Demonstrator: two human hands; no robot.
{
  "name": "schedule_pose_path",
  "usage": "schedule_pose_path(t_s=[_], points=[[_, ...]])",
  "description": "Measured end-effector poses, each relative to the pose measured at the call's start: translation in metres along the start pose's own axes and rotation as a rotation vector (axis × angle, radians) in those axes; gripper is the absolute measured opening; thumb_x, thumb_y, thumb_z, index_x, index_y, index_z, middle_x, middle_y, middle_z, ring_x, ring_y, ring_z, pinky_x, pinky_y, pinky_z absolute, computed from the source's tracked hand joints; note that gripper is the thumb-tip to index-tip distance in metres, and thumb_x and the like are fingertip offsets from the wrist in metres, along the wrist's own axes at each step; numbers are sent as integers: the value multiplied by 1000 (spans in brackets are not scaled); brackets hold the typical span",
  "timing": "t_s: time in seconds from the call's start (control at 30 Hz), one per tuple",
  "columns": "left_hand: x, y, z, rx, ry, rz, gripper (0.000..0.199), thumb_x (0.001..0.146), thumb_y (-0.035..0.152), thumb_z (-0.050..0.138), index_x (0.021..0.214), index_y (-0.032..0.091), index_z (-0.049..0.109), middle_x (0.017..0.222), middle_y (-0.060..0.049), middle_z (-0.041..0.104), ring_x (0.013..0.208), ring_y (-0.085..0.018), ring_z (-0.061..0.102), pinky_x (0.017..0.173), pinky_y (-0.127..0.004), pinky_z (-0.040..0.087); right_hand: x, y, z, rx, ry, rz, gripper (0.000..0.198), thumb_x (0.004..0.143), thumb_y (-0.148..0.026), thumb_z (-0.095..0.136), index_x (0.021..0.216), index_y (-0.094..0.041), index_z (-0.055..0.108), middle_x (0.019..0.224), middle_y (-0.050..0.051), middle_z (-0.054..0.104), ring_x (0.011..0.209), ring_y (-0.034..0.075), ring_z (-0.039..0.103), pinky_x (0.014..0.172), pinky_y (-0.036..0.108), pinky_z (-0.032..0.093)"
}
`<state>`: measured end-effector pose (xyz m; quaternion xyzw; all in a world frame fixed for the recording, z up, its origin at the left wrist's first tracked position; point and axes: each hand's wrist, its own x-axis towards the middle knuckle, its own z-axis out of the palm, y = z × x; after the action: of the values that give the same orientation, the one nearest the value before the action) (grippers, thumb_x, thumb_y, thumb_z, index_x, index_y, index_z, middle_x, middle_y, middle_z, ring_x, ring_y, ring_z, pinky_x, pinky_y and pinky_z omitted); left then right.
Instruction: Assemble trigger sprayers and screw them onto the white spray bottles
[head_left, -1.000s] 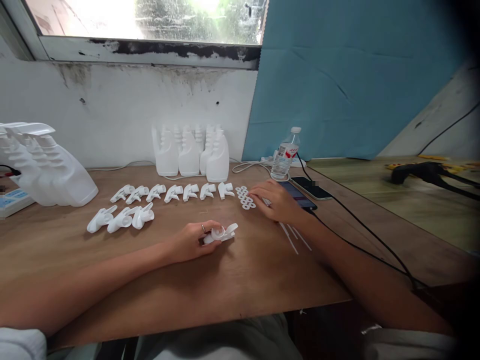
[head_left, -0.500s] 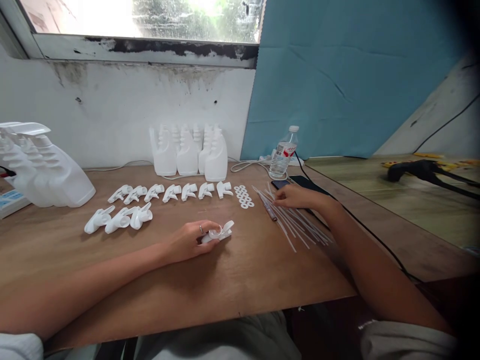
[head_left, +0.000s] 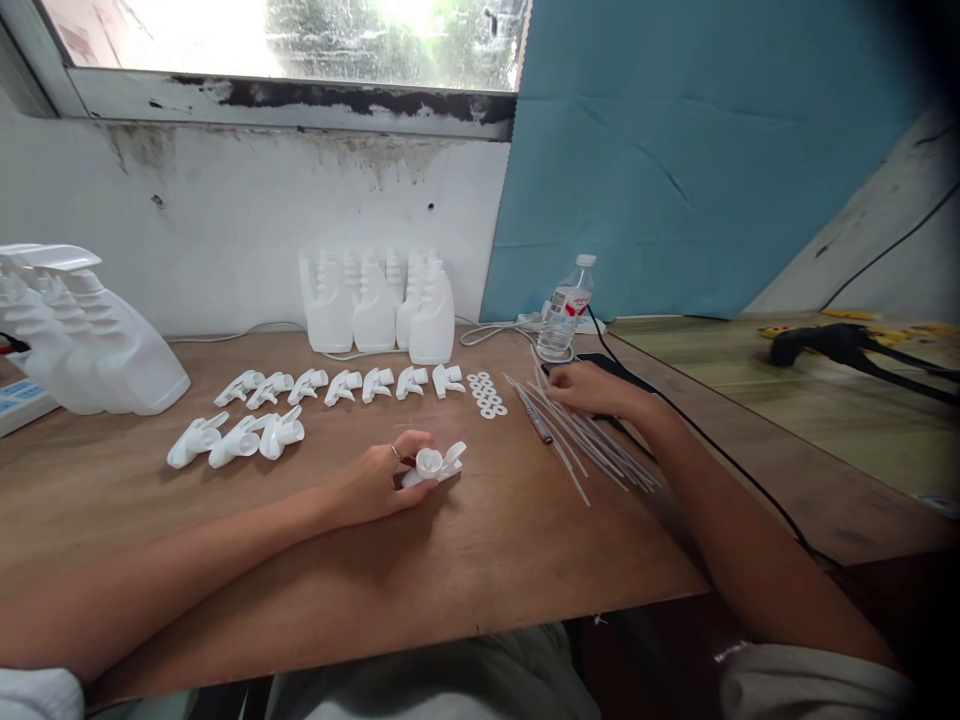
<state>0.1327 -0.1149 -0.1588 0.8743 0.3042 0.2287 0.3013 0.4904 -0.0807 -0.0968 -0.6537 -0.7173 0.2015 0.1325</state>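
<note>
My left hand point(head_left: 394, 472) rests on the table with thumb and fingers closed round a white trigger spray head point(head_left: 429, 463). Its round collar opening faces up. Over the far ends of a loose bundle of thin white plastic tubes point(head_left: 600, 450), my right hand point(head_left: 581, 388) is bent down, its fingers pinched together on a tube. Exactly which tube is hidden by the fingers. A marker pen point(head_left: 537, 420) lies along the left side of the bundle. Between the hands, small white ring washers point(head_left: 487, 396) lie in a cluster.
More spray heads lie in a back row point(head_left: 345, 386) and a front row point(head_left: 236, 440). White spray bottles point(head_left: 431, 318) stand by the wall, others point(head_left: 127, 350) at far left. A water bottle point(head_left: 564, 315), a dark phone point(head_left: 615, 370) and a black cable point(head_left: 720, 450) are at right.
My left fingers have shifted off the spray head's collar, showing its opening. My right hand has moved slightly among the tubes, and some tubes have shifted.
</note>
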Motion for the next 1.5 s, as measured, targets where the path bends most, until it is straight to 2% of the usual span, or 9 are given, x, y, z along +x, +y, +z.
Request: schedule_pose_path(t_s=[0.07, 0.13, 0.27, 0.37, 0.53, 0.83, 1.3, 1.4, 1.5], points=[[0, 2, -1, -69, -3, -7, 42, 85, 37, 56, 121, 22, 42, 109, -5, 67, 74, -13, 63, 67, -24, 48, -7, -12, -3, 206, 110, -63, 16, 78, -30, 51, 70, -19, 42, 52, 0, 57, 33, 8, 42, 36, 23, 28], [1, 3, -1, -95, -1, -1, 44, 84, 35, 57, 123, 22, 41, 107, -5, 67, 75, -13, 63, 70, -25, 49, -15, -27, -3, 416, 154, -180, 18, 81, -35, 51, 78, -20, 41, 60, 1, 61, 36, 9, 48, 36, 23, 32], [2, 5, -2, -78, 6, -3, 50, 82, 32, 58, 128, 22, 43, 99, -2, 67, 72, -12, 61, 72, -25, 50, -27, -64, 12, 887, 195, -506, 20, 81, -33, 62, 89, -23, 46, 74, -1, 63, 52, 15, 60, 49, 30, 49], [3, 4, -2, -71, 0, 12, 44, 81, 31, 59, 123, 20, 51, 96, -3, 67, 70, -11, 59, 69, -23, 49, -33, -86, 31, 1033, 226, -614, 20, 84, -34, 64, 93, -24, 49, 82, 0, 65, 62, 16, 64, 59, 36, 55], [4, 3, -2, -97, -12, 21, 37, 82, 31, 59, 116, 16, 57, 92, -3, 66, 73, -11, 58, 69, -21, 48, -38, -102, 53, 1003, 219, -709, 13, 90, -30, 59, 97, -24, 51, 89, 0, 67, 73, 16, 67, 72, 40, 58], [4, 4, -2, -98, -13, 12, 38, 81, 32, 60, 116, 17, 58, 90, -3, 66, 70, -11, 56, 67, -22, 47, -39, -100, 58, 911, 237, -716, 13, 93, -31, 56, 100, -23, 49, 96, 3, 68, 80, 17, 68, 78, 41, 57], [4, 6, -4, -87, -13, 28, 35, 82, 31, 59, 114, 17, 59, 91, -2, 66, 72, -11, 57, 67, -21, 46, -44, -105, 56, 908, 194, -767, 8, 94, -28, 55, 100, -23, 52, 95, 2, 66, 81, 16, 68, 79, 39, 56], [4, 6, -3, -89, -12, 32, 35, 83, 31, 58, 114, 16, 59, 93, -3, 66, 73, -12, 57, 68, -21, 46, -42, -110, 57, 839, 167, -754, 10, 93, -30, 56, 98, -22, 59, 96, 4, 64, 80, 16, 67, 78, 36, 55], [4, 5, -2, -90, 2, 36, 37, 81, 31, 60, 115, 15, 59, 93, -4, 66, 72, -12, 57, 66, -21, 46, -33, -116, 65, 691, 109, -763, 15, 91, -31, 57, 91, -19, 65, 96, 5, 61, 77, 14, 62, 71, 31, 53]])
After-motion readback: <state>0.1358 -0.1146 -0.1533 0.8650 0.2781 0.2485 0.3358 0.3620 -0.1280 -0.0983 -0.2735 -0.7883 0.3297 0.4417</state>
